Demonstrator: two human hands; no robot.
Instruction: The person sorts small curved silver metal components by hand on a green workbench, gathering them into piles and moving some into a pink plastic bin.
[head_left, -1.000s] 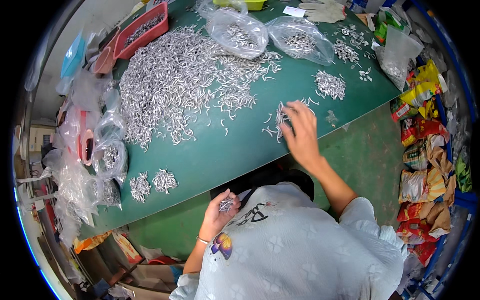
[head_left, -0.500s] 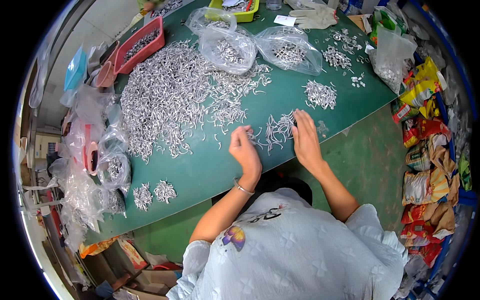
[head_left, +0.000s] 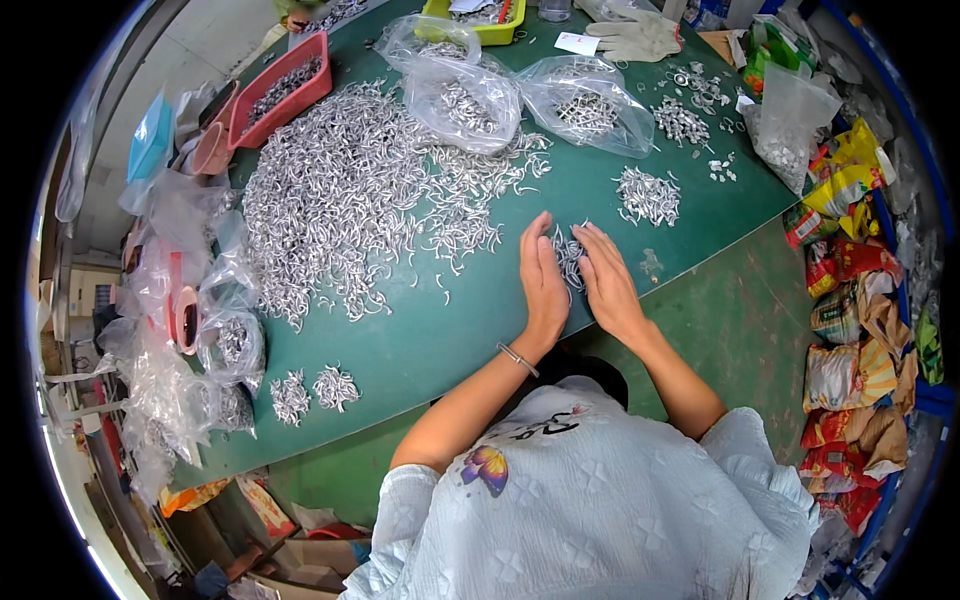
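Observation:
Between my two hands, near the front edge of the green table [head_left: 400,345], lies a small heap of curved silvery metal pieces [head_left: 569,262]. My left hand [head_left: 542,282] stands on edge along the heap's left side, fingers stretched out. Along its right side rests my right hand [head_left: 609,281], fingers also straight and cupped toward the heap. Neither hand grips a piece. A separate small pile of the same pieces [head_left: 648,196] sits just beyond my right hand. To the left spreads a much larger pile [head_left: 330,190] of them.
Two little piles [head_left: 336,388] lie near the front left edge. Clear plastic bags [head_left: 464,105] of metal parts, a red bin [head_left: 283,88] and a yellow tray [head_left: 490,33] stand farther back. A glove [head_left: 640,40] lies at the far side. Packed bags [head_left: 850,375] line the right.
My left hand has moved right and opened from a curled shape. The loose pieces, spread out before, are now gathered into a tighter heap between both hands.

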